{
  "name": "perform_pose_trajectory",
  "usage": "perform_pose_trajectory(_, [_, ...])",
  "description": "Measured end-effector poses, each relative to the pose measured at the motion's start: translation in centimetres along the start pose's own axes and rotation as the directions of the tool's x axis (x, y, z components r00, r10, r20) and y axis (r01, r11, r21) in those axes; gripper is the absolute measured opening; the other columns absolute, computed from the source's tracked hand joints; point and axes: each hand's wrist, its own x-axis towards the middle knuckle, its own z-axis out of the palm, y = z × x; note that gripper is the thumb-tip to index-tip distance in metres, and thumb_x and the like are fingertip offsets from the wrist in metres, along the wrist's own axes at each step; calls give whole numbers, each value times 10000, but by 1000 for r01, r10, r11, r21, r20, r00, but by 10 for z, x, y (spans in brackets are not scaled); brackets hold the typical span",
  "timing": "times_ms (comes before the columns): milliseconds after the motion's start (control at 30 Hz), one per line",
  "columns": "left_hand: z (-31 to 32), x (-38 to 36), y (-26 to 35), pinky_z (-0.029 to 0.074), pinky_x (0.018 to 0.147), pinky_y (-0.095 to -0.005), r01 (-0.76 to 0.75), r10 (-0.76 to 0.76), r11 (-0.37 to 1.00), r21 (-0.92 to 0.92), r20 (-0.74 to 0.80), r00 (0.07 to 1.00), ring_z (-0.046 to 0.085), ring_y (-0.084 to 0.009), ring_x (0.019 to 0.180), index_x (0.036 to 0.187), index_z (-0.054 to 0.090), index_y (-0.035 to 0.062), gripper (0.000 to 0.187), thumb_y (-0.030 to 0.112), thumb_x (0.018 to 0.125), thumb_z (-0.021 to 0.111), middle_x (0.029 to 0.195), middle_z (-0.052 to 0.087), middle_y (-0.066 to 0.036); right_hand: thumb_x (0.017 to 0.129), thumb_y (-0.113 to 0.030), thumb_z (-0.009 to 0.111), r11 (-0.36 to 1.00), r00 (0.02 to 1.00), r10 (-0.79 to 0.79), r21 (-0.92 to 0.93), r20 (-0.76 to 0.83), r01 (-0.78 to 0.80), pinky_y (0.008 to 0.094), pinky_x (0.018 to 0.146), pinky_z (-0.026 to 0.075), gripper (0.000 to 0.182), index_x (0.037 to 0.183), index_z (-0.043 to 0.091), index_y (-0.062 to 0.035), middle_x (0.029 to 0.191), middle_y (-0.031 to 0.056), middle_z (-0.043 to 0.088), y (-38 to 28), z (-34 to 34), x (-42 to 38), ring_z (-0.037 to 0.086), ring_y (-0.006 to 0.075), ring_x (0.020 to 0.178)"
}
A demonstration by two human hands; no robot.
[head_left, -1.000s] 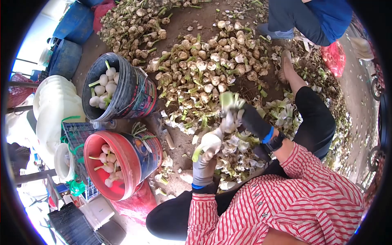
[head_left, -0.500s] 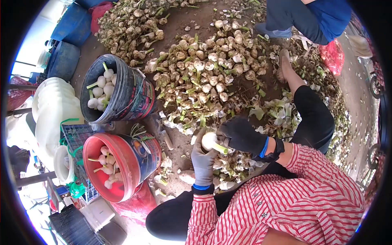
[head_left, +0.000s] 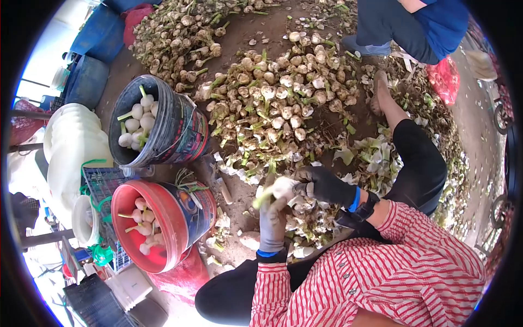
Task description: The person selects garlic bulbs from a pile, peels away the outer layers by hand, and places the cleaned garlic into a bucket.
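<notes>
Left hand (head_left: 271, 220) (grey glove) fingers closed around garlic bulb (head_left: 282, 188), green stem poking out leftward. Right hand (head_left: 325, 185) (black glove) fingers pinch bulb's right side. Peel scraps (head_left: 305, 218) just below fingers; red bucket (head_left: 143, 226) well left.

We see bare dirt (head_left: 239, 204) just left of centre, a narrow lane between the red bucket (head_left: 163, 229) and the peel litter (head_left: 310, 218) under the hands. A small tool handle (head_left: 222, 191) lies across that lane. Upper centre, the heap of unpeeled bulbs (head_left: 272, 98) blocks the ground ahead. The black bucket (head_left: 180, 131) closes the left centre; both buckets stand open-topped, reachable from above. A bent leg in black (head_left: 417, 158) walls the right side, with husks (head_left: 376, 152) packed against it. Another person's legs (head_left: 392, 27) stand at the upper right.
</notes>
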Motion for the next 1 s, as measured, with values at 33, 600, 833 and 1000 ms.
perform_pose_trajectory(33, [-2, -2, -1, 477, 701, -232, 107, -91, 987, 119, -131, 987, 568, -133, 847, 1264, 372, -29, 545, 270, 852, 567, 998, 561, -79, 814, -173, 613, 966, 971, -205, -187, -126, 179, 305, 575, 417, 150, 860, 582, -34, 679, 53, 535, 3, 5, 0, 525, 174, 629])
perform_pose_trajectory(600, [-26, 0, -9, 487, 586, -304, 17, -198, 612, -791, -133, 971, 601, -222, 767, 996, 577, 42, 328, 314, 864, 451, 878, 627, -89, 879, -186, 528, 730, 967, -218, 635, -132, 252, 275, 695, 486, 292, 1131, 499, -41, 1005, 121, 592, 16, -27, -30, 579, 185, 890])
perform_pose_trajectory(833, [-51, -7, 39, 535, 751, -383, -101, -124, 749, -655, -288, 949, 608, -240, 906, 1021, 552, 29, 292, 269, 864, 496, 983, 619, -114, 745, -291, 628, 273, 921, 265, -894, -284, -354, 395, 777, 464, 431, 1097, 563, -51, 980, 152, 617, 82, -91, -34, 596, 321, 894])
perform_pose_trajectory(1000, [-68, -22, 97, 524, 794, -401, -379, 146, 766, -519, -433, 889, 598, -247, 935, 1062, 537, 15, 272, 208, 888, 457, 1044, 597, -123, 748, -344, 604, 724, 984, 40, -673, -175, -149, 426, 760, 467, 454, 1108, 561, -70, 1012, 173, 597, 88, -32, 8, 581, 339, 912])
